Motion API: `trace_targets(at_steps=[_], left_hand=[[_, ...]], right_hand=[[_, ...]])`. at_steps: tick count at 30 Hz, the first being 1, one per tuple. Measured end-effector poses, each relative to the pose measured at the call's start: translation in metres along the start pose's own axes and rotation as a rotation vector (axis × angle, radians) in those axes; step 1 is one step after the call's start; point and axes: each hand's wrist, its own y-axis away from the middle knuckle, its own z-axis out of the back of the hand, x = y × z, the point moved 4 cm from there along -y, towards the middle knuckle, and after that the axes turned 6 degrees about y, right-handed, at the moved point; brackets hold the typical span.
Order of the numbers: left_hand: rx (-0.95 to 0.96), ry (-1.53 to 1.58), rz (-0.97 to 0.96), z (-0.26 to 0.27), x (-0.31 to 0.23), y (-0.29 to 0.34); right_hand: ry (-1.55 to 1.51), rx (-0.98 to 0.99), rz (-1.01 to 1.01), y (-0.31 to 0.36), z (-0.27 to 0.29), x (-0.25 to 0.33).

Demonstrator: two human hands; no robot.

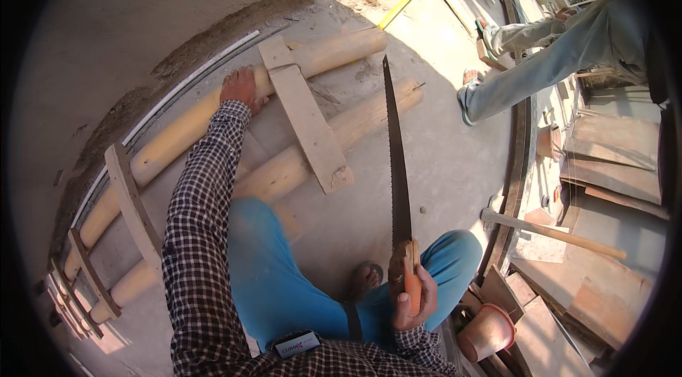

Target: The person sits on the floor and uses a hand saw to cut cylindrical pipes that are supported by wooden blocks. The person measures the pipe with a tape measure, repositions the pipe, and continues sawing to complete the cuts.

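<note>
While the right hand (414, 297) closes firmly round the handle of a long, dark-bladed metal handsaw (398, 164), the left hand (241, 88) rests half-open atop a pale, round wooden pole (174, 139), left of the blade, slanting lower-left to upper-right.

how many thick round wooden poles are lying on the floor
2: one pole under the left hand, nearer the wall; the other pole nearer the knees, partly hidden by the sleeve.

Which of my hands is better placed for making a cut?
Probably your right: the right hand grips the saw by its handle. Your left hand holds no tool and rests on a wooden pole.
</note>
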Motion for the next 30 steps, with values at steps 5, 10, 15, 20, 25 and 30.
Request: trace_targets(at_steps=[5,10,15,20,25,30], left_hand=[[0.026,-0.054,-0.069,-0.004,-0.004,-0.001],[0.102,0.027,-0.110,-0.004,-0.020,-0.010],[0.118,-0.080,-0.056,-0.001,-0.002,0.004],[-0.373,0.250,-0.124,0.033,0.044,0.105],[-0.081,0.419,0.203,-0.036,0.088,0.257],[-0.230,0.372,0.149,-0.051,0.072,0.297]], right_hand=[[-0.013,-0.005,-0.021,0.025,-0.004,-0.008],[0.018,-0.002,-0.070,0.016,-0.022,0.010],[-0.030,0.139,0.093,-0.020,-0.026,0.030],[-0.129,0.342,0.196,-0.037,-0.042,0.046],[-0.203,0.476,0.248,-0.048,-0.073,0.041],[-0.204,0.518,0.231,-0.046,-0.095,0.039]])
